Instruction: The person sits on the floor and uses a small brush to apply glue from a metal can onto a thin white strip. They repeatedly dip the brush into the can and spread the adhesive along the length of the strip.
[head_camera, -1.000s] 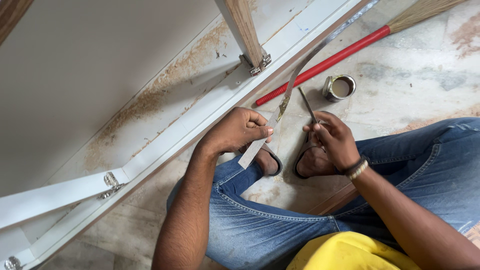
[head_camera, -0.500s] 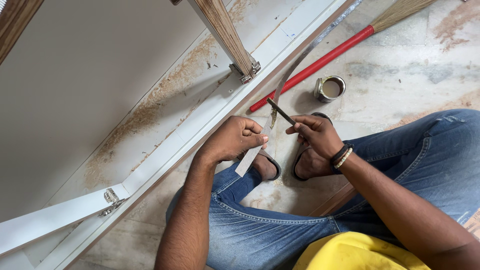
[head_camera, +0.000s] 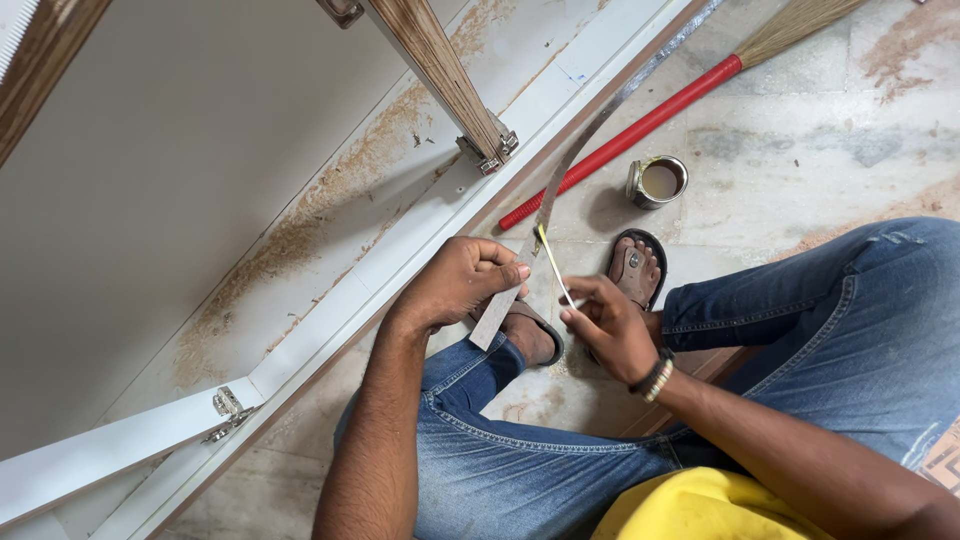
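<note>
Seated on stained marble floor (head_camera: 800, 160), the left hand (head_camera: 460, 285) clasps a long thin strip (head_camera: 560, 180) rising farward, the right hand (head_camera: 610, 325) pinches a slim stick (head_camera: 553, 262) against it, glue tin (head_camera: 657, 181) and red-handled broom (head_camera: 640, 125) beyond, dusty white cabinet (head_camera: 300, 230) left.

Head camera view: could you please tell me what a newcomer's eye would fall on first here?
At the centre, the left hand holds a long thin grey strip that curves away over the floor, while the right hand holds a slim yellow-tipped tool against it. Beyond them, a red-handled broom lies on the marble floor beside a small open tin. To the left stands a white cabinet frame dusted with sawdust.
</note>
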